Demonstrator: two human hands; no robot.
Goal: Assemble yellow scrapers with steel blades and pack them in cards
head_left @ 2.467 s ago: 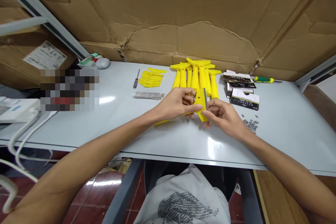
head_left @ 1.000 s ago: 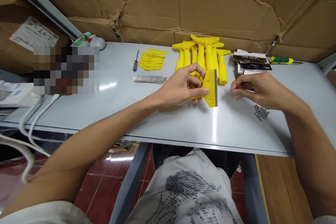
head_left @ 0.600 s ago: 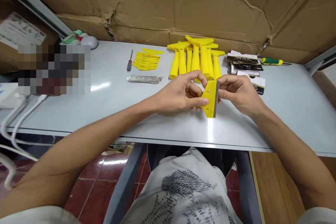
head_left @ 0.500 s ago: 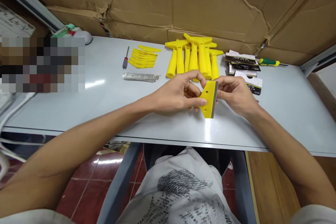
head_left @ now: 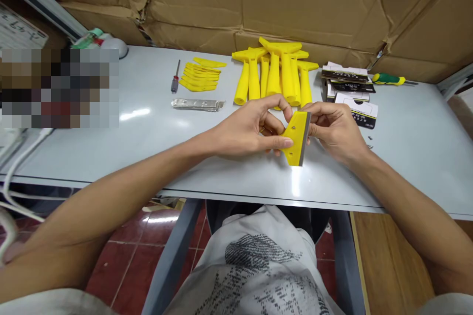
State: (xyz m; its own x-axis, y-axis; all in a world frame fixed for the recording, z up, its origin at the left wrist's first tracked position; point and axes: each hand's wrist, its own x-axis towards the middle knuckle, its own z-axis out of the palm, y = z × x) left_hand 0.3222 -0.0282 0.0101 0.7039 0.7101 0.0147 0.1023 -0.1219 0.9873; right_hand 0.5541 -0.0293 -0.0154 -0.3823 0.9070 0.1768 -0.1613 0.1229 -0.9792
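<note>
My left hand (head_left: 258, 128) is closed on a yellow scraper head (head_left: 295, 140), thumb on its face and fingers behind it. Two small holes show in that face, and a metal blade (head_left: 306, 140) runs along its right edge. My right hand (head_left: 334, 130) is closed too, thumb and fingers pinching at the upper blade edge; its fingertips are partly hidden behind the piece. Both hands hold it just above the table. Yellow scraper handles (head_left: 286, 71) lie in a pile beyond the hands.
On the white table (head_left: 148, 157) lie several yellow plates (head_left: 199, 78), a screwdriver (head_left: 175, 81), a stack of metal blades (head_left: 197, 104), black-and-white packets (head_left: 356, 108) and a green-yellow screwdriver (head_left: 388, 78). Tiny dark pieces (head_left: 370, 138) lie by my right wrist. Cardboard (head_left: 199, 5) stands behind.
My view has shifted slightly. Both hands keep their hold on the scraper head, and metal now shows in its holes. More of the tiny pieces beside my right wrist is visible.
</note>
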